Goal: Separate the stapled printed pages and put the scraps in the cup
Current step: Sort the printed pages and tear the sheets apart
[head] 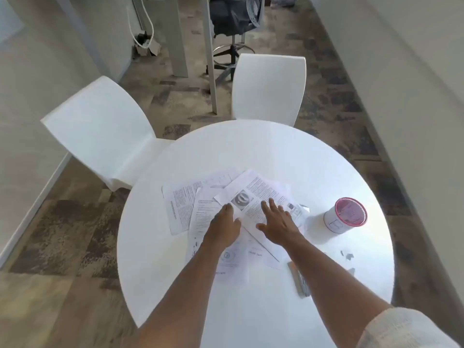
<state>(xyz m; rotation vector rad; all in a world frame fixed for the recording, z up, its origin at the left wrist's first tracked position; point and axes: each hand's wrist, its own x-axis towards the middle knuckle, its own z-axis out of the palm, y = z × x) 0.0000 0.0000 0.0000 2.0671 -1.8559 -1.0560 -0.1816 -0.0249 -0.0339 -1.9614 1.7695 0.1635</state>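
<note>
Several printed pages (258,189) lie fanned and overlapping in the middle of a round white table (251,146). My left hand (224,226) rests on the pages with its fingers close together, fingertips at the lower edge of the top sheet. My right hand (277,221) lies flat on the same sheet with fingers spread. A white cup with a pink rim (345,217) stands upright to the right of the pages. Small paper scraps (347,254) lie on the table near its right edge, in front of the cup.
A flat grey tool (298,280), partly hidden by my right forearm, lies near the table's front right. Two white chairs (100,131) (268,89) stand at the far side. A dark office stool (231,28) and white desk legs stand farther back.
</note>
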